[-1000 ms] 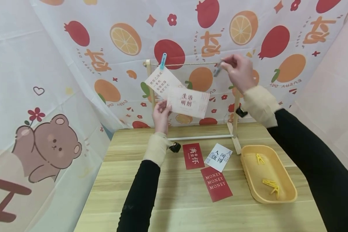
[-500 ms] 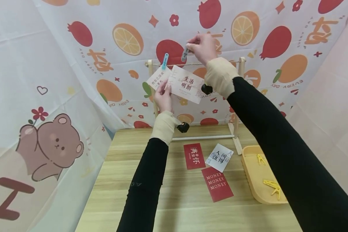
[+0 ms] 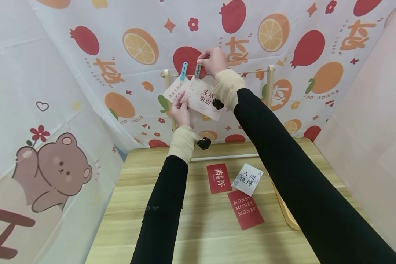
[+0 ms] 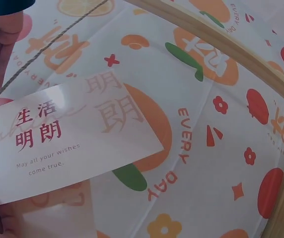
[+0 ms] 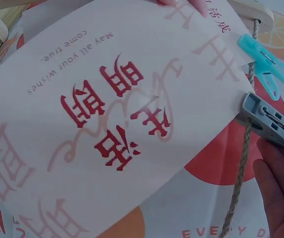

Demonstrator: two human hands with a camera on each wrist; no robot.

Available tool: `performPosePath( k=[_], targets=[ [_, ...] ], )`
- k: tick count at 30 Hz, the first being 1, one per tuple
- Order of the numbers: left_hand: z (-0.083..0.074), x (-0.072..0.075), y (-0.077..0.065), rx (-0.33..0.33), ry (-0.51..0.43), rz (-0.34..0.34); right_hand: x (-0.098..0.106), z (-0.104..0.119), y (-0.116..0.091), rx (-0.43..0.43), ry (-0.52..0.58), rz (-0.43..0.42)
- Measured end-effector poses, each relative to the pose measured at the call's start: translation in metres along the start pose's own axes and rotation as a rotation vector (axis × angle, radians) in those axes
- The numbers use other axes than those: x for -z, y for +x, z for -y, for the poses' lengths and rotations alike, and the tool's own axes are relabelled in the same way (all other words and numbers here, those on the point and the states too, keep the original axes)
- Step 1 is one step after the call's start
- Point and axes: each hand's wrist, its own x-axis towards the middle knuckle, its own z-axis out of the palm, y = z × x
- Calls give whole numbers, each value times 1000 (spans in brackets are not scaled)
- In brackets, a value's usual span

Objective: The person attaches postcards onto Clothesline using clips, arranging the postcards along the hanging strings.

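My left hand (image 3: 180,111) pinches the left edge of a pale pink card (image 3: 202,98) with red characters. My right hand (image 3: 214,61) pinches a grey clothespin (image 5: 268,120) by its handle end. In the right wrist view its jaws sit over the rope (image 5: 239,183) at the card's top corner. Beside it a blue clothespin (image 5: 266,62) holds another pale card (image 3: 175,89) on the same rope. That second card is partly hidden behind the pink one and my left fingers.
The rope spans a wooden frame (image 3: 270,86) at the back of the table (image 3: 145,205). On the table lie a red card (image 3: 219,178), a white card (image 3: 247,179) and a red MONEY card (image 3: 245,209). My right sleeve mostly hides a yellow tray (image 3: 288,216).
My right hand has come left with the grey clothespin and lowered it onto the rope at the card's corner. My left hand has raised the pink card up to the rope.
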Motion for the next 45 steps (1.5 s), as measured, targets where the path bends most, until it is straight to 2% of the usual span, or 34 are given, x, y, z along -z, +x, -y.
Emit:
performPosePath(
  k=[4, 8, 13, 17, 20, 23, 26, 28, 30, 32, 33, 34, 36, 38, 39, 41, 43, 45],
  targets=[
    [-12, -3, -8, 18, -1, 5, -3, -1, -1, -4, 7, 4],
    [-15, -6, -8, 17, -27, -13, -5, 1, -2, 11, -8, 20],
    [-9, -8, -1, 10, -66, -32, -6, 3, -3, 12, -12, 33],
    [0, -7, 7, 6, -63, -71, -7, 3, -3, -5, -9, 76],
    [5, -8, 10, -26, -20, -123, -6, 1, -4, -11, -18, 127],
    [7, -7, 7, -61, 76, -190, -1, -3, -6, 12, -24, 161],
    [10, -1, -2, -84, 175, -254, 10, -9, -10, 59, 14, 105],
    [16, 6, -12, -83, 173, -269, 22, -19, -14, 130, 57, 11],
    [28, 16, -26, -106, 146, -257, 35, -36, -21, 242, 82, -98],
    [47, 25, -45, -119, 126, -195, 50, -64, -30, 411, 50, -192],
    [58, 30, -58, -106, 129, -143, 58, -81, -37, 503, 13, -221],
    [72, 36, -72, -101, 147, -85, 66, -100, -45, 584, -35, -230],
    [100, 45, -103, -48, 231, 43, 79, -145, -62, 749, -155, -232],
    [130, 54, -136, 29, 341, 171, 90, -194, -85, 818, -263, -187],
    [144, 58, -153, 78, 393, 231, 94, -221, -98, 819, -306, -145],
    [170, 64, -185, 159, 505, 329, 100, -273, -127, 754, -390, -90],
    [190, 67, -215, 246, 558, 417, 104, -322, -158, 623, -462, -49],
    [206, 65, -241, 337, 585, 472, 106, -364, -188, 471, -524, -11]
  ],
)
